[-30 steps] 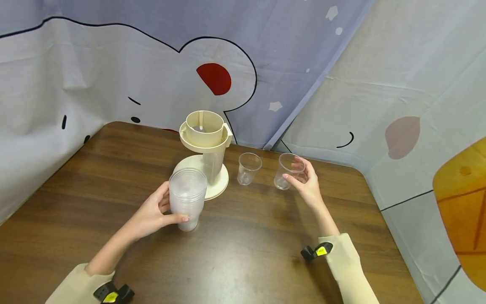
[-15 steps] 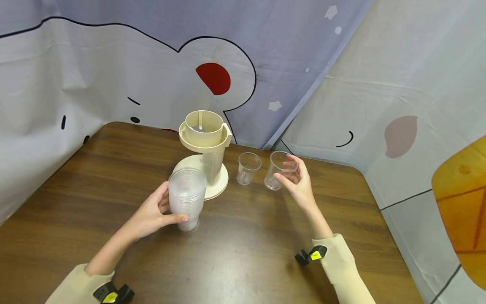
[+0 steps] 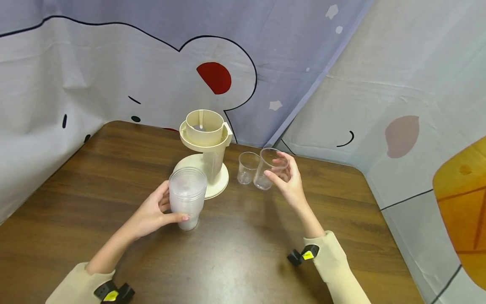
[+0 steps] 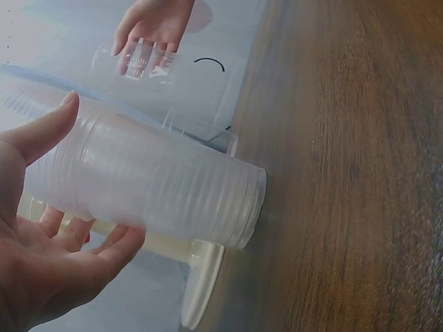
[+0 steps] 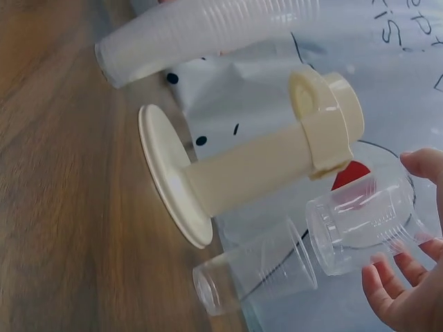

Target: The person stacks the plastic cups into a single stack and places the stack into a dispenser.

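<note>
A tall stack of nested clear plastic cups (image 3: 187,198) stands upright on the table, and my left hand (image 3: 153,213) grips it from the left side, thumb across the front. My right hand (image 3: 290,179) holds one clear plastic cup (image 5: 360,225) by its upper part, thumb on the near side and fingers behind. In the right wrist view this cup is raised off the table. A second plastic cup (image 3: 245,171) stands on the table just left of the held one, overlapped by it in the head view.
A cream cup-dispenser-like stand (image 3: 214,169) with a round base and ring-shaped top stands behind the stack. The wooden table (image 3: 235,257) meets a printed curtain (image 3: 152,84) at the back and right.
My right hand has moved left with the plastic cup, bringing it close to the standing cup. The left hand and the stack have stayed in place.
</note>
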{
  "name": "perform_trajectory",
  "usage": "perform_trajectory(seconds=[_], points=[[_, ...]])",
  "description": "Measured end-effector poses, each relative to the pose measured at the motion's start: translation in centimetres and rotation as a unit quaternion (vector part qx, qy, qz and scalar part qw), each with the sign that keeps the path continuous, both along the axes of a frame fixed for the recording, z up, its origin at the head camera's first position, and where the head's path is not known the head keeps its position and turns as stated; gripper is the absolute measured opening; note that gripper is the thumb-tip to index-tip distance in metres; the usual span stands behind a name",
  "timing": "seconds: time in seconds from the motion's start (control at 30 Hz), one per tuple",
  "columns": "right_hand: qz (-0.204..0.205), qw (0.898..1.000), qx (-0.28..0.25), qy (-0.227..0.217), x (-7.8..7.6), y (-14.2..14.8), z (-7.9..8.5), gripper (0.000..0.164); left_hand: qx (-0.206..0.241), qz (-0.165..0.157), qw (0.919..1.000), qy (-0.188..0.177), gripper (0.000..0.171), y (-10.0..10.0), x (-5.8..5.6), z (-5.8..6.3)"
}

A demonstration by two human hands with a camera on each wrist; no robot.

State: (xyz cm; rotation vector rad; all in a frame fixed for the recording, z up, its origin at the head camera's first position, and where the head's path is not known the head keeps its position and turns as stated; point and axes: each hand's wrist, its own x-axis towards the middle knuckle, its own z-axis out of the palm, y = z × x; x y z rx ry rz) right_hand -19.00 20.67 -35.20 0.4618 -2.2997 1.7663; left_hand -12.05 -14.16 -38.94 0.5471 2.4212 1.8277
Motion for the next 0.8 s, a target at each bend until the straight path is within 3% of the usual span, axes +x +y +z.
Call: perform_trajectory(seconds=[0.27,0.8], points=[[0.015,0.999,-0.029,0.014,0.1,-1.7,0.5,0.063,0.004,0.000,1.0000,0.004,0.079,0.0,0.0,0.2],[0.056,0.997,-0.024,0.042,1.2,-4.9,2.4,0.064,0.006,-0.001,1.0000,0.003,0.078,0.0,0.0,0.1]])
